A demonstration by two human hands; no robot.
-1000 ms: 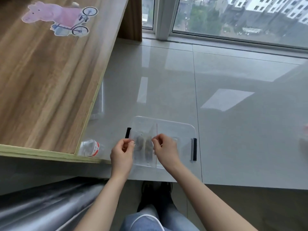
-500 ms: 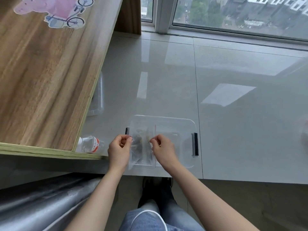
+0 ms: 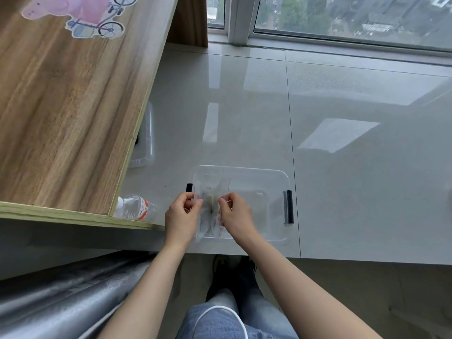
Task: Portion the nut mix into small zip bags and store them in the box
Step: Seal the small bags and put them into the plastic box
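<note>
Both hands pinching a small zip bag (image 3: 210,211) of nut mix over the left half of the clear box (image 3: 259,206): left hand (image 3: 181,216) at the bag's 9 o'clock edge, right hand (image 3: 236,214) at 3 o'clock by its red seal line. Box sitting on the grey tiled ledge (image 3: 342,192), black latches at 9 and 3 o'clock. At 9 o'clock of the hands, plastic bottle (image 3: 137,207) under the worktop (image 3: 68,106); label writing unreadable. Pink cartoon pig sticker (image 3: 78,13) at 11 o'clock.

clear box (image 3: 259,206) with black handles (image 3: 289,206), wood-grain desk (image 3: 61,106), pink sticker (image 3: 73,11).
</note>
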